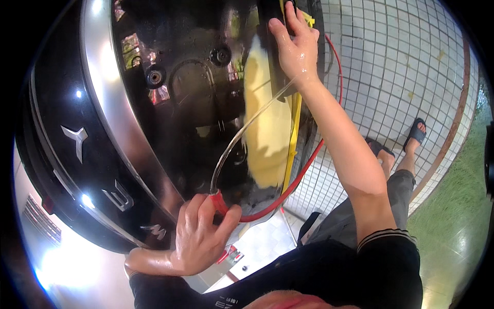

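Thumb and fingers of my left hand (198,239) are closed around the end of a red hose (262,212). A thin stream of water (226,147) arcs from it up and right toward my right wrist. My wet right hand (298,49) is at the far right edge of a glossy black vehicle panel (190,139), with the fingers bent over something at the rim that I cannot make out. Yellow strips (295,123) run along that edge beneath the hand. Between the hands, a pale yellow patch (267,118) shows on the panel.
To the left, a silver trim strip (105,56) and a black section with metal letters (118,198) curve past the panel. Two round fittings (220,55) sit on the panel. White tiled floor (381,62) lies right, where a person's sandalled foot (416,131) shows. Beyond is green flooring (458,226).
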{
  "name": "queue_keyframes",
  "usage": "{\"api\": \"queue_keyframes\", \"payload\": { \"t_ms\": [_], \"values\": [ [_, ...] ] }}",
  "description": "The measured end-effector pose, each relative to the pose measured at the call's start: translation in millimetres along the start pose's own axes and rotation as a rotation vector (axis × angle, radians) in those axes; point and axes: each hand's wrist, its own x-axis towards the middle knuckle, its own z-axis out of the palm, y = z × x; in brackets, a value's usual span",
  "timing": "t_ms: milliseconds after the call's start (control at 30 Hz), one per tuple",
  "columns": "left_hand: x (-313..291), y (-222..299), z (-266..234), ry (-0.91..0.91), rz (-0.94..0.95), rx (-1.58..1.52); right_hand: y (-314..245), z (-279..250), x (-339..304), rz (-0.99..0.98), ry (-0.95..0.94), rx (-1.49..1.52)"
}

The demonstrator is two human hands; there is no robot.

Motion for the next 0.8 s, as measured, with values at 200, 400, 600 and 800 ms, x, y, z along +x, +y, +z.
{"api": "queue_keyframes", "payload": {
  "t_ms": [200,400,600,800],
  "values": [
    [0.4,1.7,0.8,0.009,-0.018,-0.016,16.2,-4.4,-83.1,-0.005,-0.023,-0.070],
    [1.7,3.2,9.7,-0.008,-0.017,-0.015,10.3,-1.4,-35.5,0.006,0.013,-0.030],
    [2.8,3.1,4.5,-0.037,0.011,0.031,18.4,-4.9,-108.7,-0.018,0.032,-0.075],
    [4.8,0.8,14.7,-0.036,0.019,0.049,25.6,-1.1,-86.2,-0.057,0.017,-0.109]
  ]
}}
